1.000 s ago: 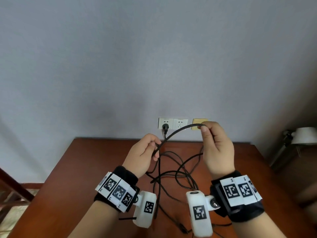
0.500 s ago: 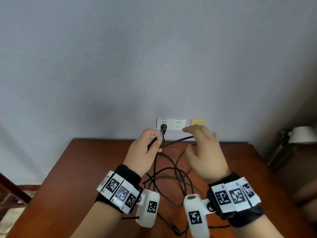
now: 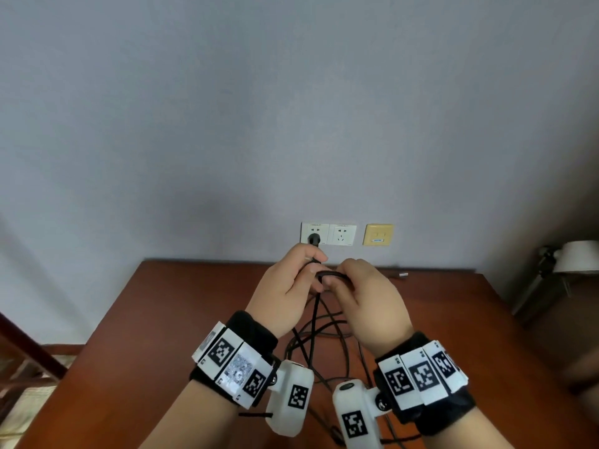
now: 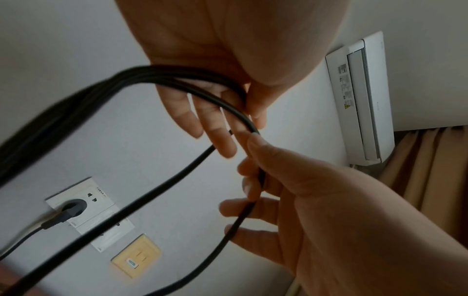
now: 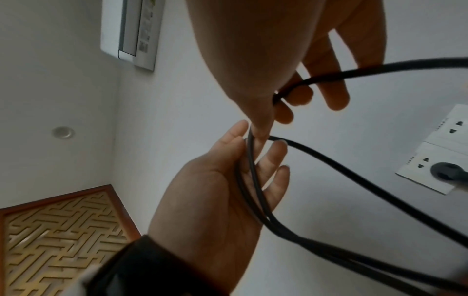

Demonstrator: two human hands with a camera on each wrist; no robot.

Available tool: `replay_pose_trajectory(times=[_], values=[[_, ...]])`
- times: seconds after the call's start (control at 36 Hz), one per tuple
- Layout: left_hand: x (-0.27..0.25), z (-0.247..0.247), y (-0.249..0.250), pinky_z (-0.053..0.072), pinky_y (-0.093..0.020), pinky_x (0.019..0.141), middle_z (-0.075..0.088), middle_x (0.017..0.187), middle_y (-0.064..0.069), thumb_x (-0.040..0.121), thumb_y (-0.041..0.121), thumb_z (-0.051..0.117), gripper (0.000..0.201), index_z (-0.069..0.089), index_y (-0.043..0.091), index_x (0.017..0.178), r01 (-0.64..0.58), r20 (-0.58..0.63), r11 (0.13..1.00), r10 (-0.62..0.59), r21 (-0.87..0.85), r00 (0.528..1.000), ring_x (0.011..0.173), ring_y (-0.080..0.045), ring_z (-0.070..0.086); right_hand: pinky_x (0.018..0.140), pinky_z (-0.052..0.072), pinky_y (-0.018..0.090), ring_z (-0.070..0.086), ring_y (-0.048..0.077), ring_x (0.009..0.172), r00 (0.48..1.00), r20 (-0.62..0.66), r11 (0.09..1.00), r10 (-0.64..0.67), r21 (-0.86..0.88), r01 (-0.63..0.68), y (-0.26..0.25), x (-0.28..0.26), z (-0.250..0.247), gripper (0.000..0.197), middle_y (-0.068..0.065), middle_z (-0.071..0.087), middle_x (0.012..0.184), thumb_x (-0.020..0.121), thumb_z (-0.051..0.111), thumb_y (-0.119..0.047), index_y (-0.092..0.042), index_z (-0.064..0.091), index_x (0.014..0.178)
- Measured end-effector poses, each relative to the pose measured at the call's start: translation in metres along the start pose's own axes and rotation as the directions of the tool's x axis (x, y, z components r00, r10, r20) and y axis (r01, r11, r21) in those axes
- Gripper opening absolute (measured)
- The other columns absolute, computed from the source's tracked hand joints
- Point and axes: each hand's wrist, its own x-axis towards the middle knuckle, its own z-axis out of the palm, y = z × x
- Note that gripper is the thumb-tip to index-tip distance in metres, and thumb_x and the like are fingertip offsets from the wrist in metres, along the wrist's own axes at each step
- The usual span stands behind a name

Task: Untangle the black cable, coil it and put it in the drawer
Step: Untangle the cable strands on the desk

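The black cable point(image 3: 312, 325) hangs in loose loops from my two hands down onto the brown table point(image 3: 162, 319). My left hand point(image 3: 316, 273) is raised above the table's far edge. Its thumb presses several gathered strands against the fingers, as the left wrist view shows point(image 4: 228, 88). My right hand point(image 3: 340, 276) sits right beside it, almost touching. Its thumb and curled fingers pinch one strand of the cable point(image 4: 255, 180). In the right wrist view the strands point(image 5: 250, 180) lie across the left palm. No drawer is in view.
A black plug point(image 3: 313, 238) sits in the left wall socket behind my hands, beside a yellow plate point(image 3: 378, 234). A small metal piece point(image 3: 403, 274) lies at the table's back edge. A white lamp point(image 3: 577, 257) stands to the right and a wooden chair point(image 3: 19, 351) to the left.
My right hand has come down and to the left, from level with the yellow plate to right beside my left hand, bringing a length of cable with it. My left hand has stayed roughly in place.
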Motion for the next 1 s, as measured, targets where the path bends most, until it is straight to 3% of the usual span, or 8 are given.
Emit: replay_pose_trajectory(times=[0.25, 0.33, 0.42, 0.53, 0.64, 0.72, 0.83, 1.0], values=[[-0.004, -0.007, -0.026, 0.048, -0.020, 0.076, 0.068, 0.084, -0.009, 0.101, 0.000, 0.034, 0.029, 0.061, 0.008, 0.095, 0.196, -0.014, 0.955, -0.204, -0.222, 0.979, 0.074, -0.018, 0.063, 0.052, 0.038, 0.023, 0.053, 0.012, 0.055, 0.941, -0.266, 0.931, 0.208, 0.348, -0.107, 0.008, 0.004, -0.020, 0.028, 0.012, 0.061, 0.064, 0.098, 0.047, -0.028, -0.013, 0.048, 0.074], [-0.006, -0.008, -0.028, 0.042, -0.010, 0.068, 0.062, 0.074, -0.009, 0.096, -0.008, 0.034, 0.029, 0.062, 0.002, 0.096, 0.220, 0.043, 0.945, -0.216, -0.241, 0.975, 0.070, -0.013, 0.059, 0.058, 0.042, 0.032, 0.059, 0.023, 0.061, 0.896, -0.339, 0.881, 0.288, 0.460, -0.109, 0.014, 0.009, -0.025, 0.033, -0.002, 0.059, 0.059, 0.101, 0.043, -0.028, -0.020, 0.046, 0.069], [-0.009, -0.010, -0.035, 0.041, -0.009, 0.070, 0.061, 0.074, -0.004, 0.094, -0.007, 0.038, 0.029, 0.065, 0.004, 0.095, 0.253, 0.122, 0.945, -0.231, -0.208, 0.965, 0.073, -0.011, 0.059, 0.065, 0.049, 0.044, 0.064, 0.035, 0.068, 0.839, -0.392, 0.812, 0.377, 0.576, -0.096, 0.019, 0.015, -0.033, 0.035, -0.011, 0.051, 0.056, 0.099, 0.040, -0.037, -0.027, 0.045, 0.065], [-0.013, -0.010, -0.043, 0.048, -0.017, 0.077, 0.065, 0.073, 0.006, 0.095, -0.002, 0.049, 0.029, 0.068, 0.019, 0.097, 0.239, 0.122, 0.965, -0.225, -0.108, 0.967, 0.072, -0.010, 0.064, 0.068, 0.047, 0.038, 0.067, 0.024, 0.070, 0.823, -0.362, 0.785, 0.438, 0.600, -0.154, 0.032, 0.020, -0.045, 0.036, -0.011, 0.054, 0.057, 0.100, 0.041, -0.034, -0.024, 0.047, 0.066], [-0.010, -0.012, -0.045, 0.051, -0.020, 0.069, 0.068, 0.080, 0.007, 0.096, 0.002, 0.050, 0.033, 0.068, 0.029, 0.103, 0.215, 0.009, 0.972, -0.215, -0.090, 0.977, 0.065, -0.006, 0.061, 0.082, 0.042, 0.030, 0.057, 0.018, 0.094, 0.878, -0.278, 0.877, 0.389, 0.403, -0.261, 0.036, 0.018, -0.051, 0.013, 0.003, 0.064, 0.101, 0.096, 0.050, -0.017, -0.025, 0.060, 0.098], [-0.006, -0.016, -0.042, 0.049, -0.017, 0.069, 0.071, 0.086, 0.016, 0.096, 0.009, 0.053, 0.032, 0.066, 0.038, 0.101, 0.181, 0.004, 0.983, -0.181, -0.012, 0.984, 0.064, -0.003, 0.061, 0.098, 0.029, 0.017, 0.043, 0.007, 0.114, 0.904, -0.331, 0.954, 0.272, 0.214, -0.208, 0.028, 0.013, -0.051, 0.047, 0.008, 0.046, 0.133, 0.090, 0.056, -0.006, -0.011, 0.044, 0.135], [-0.002, -0.012, -0.030, 0.050, -0.016, 0.069, 0.073, 0.094, 0.015, 0.093, 0.014, 0.059, 0.027, 0.068, 0.037, 0.104, 0.114, 0.051, 0.993, -0.116, 0.040, 0.992, 0.070, -0.005, 0.066, 0.107, 0.034, 0.034, 0.040, 0.023, 0.130, 0.942, -0.332, 0.999, -0.053, -0.023, 0.047, 0.012, 0.010, -0.040, 0.053, 0.011, 0.045, 0.136, 0.082, 0.058, -0.006, -0.008, 0.047, 0.134], [0.004, -0.001, -0.015, 0.046, -0.017, 0.074, 0.068, 0.080, 0.016, 0.088, -0.002, 0.055, 0.030, 0.059, 0.023, 0.104, 0.074, 0.101, 0.996, -0.068, -0.057, 0.993, 0.075, 0.003, 0.062, 0.105, 0.036, 0.053, 0.049, 0.016, 0.118, 0.966, 0.097, 0.967, -0.240, -0.058, 0.247, -0.010, 0.002, -0.003, 0.052, 0.000, 0.056, 0.124, 0.074, 0.047, -0.009, -0.021, 0.055, 0.124]])
